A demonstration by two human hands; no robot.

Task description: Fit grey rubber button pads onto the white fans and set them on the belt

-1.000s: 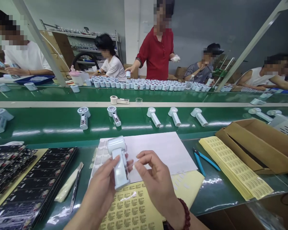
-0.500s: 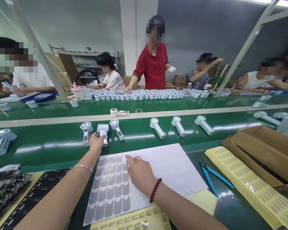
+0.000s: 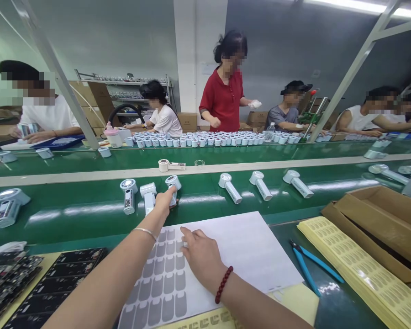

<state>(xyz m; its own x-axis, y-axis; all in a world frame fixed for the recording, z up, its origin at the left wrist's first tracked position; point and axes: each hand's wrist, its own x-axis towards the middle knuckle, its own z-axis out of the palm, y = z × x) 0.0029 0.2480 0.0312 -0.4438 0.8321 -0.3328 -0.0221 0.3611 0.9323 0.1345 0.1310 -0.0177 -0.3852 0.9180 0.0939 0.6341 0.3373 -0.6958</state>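
My left hand (image 3: 165,202) reaches onto the green conveyor belt, its fingers closed around the handle of a light-blue handheld fan (image 3: 173,182). Just left of it lies another handheld fan (image 3: 148,194), back side up, and beyond that a fan (image 3: 128,196) with its circuit board showing. My right hand (image 3: 203,258) rests on a white sheet (image 3: 246,251), index finger and thumb apart beside the rows of grey stickers (image 3: 157,285). Whether a small sticker touches those fingertips is hard to make out.
Several fans, among them one fan (image 3: 230,188), lie along the belt (image 3: 205,201). Blue-handled cutters (image 3: 306,267), yellow sticker sheets (image 3: 359,269) and a cardboard box (image 3: 387,224) are at right. Black circuit boards (image 3: 55,278) stand at left. Co-workers sit and stand across the line.
My left hand placed its fan on the belt, released it, and moved right to the adjacent fan. My right hand went from near the fan down to the sticker sheet and stayed there.
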